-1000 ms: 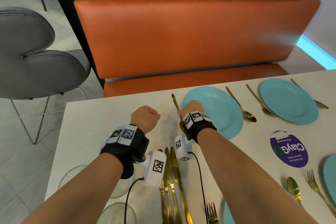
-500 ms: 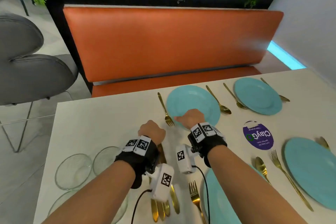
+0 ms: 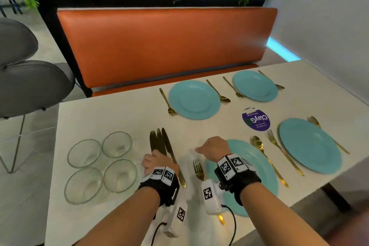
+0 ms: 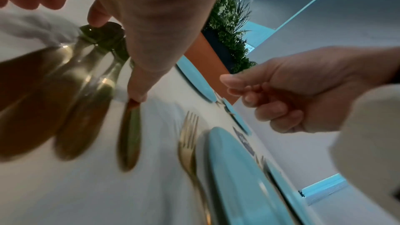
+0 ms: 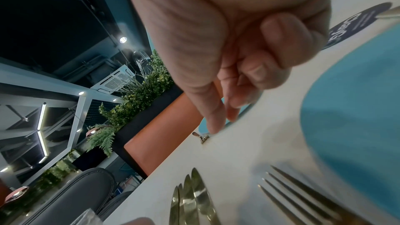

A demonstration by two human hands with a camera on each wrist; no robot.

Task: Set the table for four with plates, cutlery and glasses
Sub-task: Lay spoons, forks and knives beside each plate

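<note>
Three gold knives (image 3: 159,142) lie bunched on the white table (image 3: 99,116), left of the near teal plate (image 3: 257,168). My left hand (image 3: 155,161) is curled down over their handles. In the left wrist view its thumb presses the rightmost knife (image 4: 129,136) while a fingertip touches the others, so the left hand (image 4: 116,54) brackets the bunch. My right hand (image 3: 207,148) hovers loosely curled over the near plate's far rim and holds nothing, as the right wrist view of the right hand (image 5: 218,114) confirms. A gold fork (image 3: 198,170) lies between the knives and this plate.
Several clear glasses (image 3: 116,144) stand grouped at the table's left. Other teal plates (image 3: 194,99) (image 3: 255,85) (image 3: 310,145) have gold forks and spoons beside them. A purple round sticker (image 3: 256,119) lies mid-table. An orange bench (image 3: 165,46) runs behind; a grey chair (image 3: 30,84) stands left.
Both hands have drawn back from the fork by the far left plate to the near side. My left hand has come down onto the knives; the right now hovers empty over the near plate.
</note>
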